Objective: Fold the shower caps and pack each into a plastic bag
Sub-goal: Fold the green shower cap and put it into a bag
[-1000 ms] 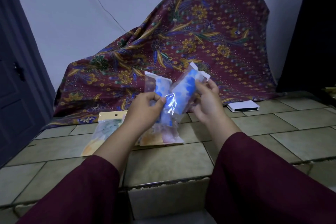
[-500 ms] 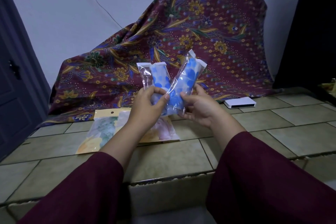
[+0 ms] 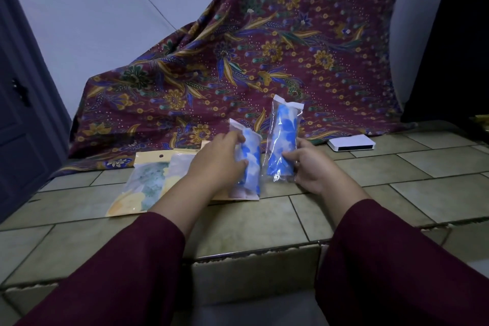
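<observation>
Two maroon sleeves (image 3: 111, 270) reach forward from the near edge over a tiled ledge (image 3: 251, 222). The left hand (image 3: 219, 164) curls its fingers and thumb round one packed shower cap (image 3: 250, 160) — a clear plastic bag filled with blue-and-white folded material — holding it tilted, its lower end down over the flat packets on the tiles. The right hand (image 3: 309, 164) grips the lower part of a second packed cap (image 3: 283, 140), which stands nearly upright, just beside the first but apart from it. Under and to the left of the left hand lie flat yellow-edged packets (image 3: 145, 185) on the ledge, overlapping one another, with pale greenish contents showing through. Further right, well apart from the hands, a white box (image 3: 350, 142) with a dark side rests on the tiles. Behind everything, a dark red floral cloth (image 3: 264, 47) is draped over something bulky against a pale wall (image 3: 92, 8); a dark door (image 3: 18, 103) stands at the far left.
</observation>
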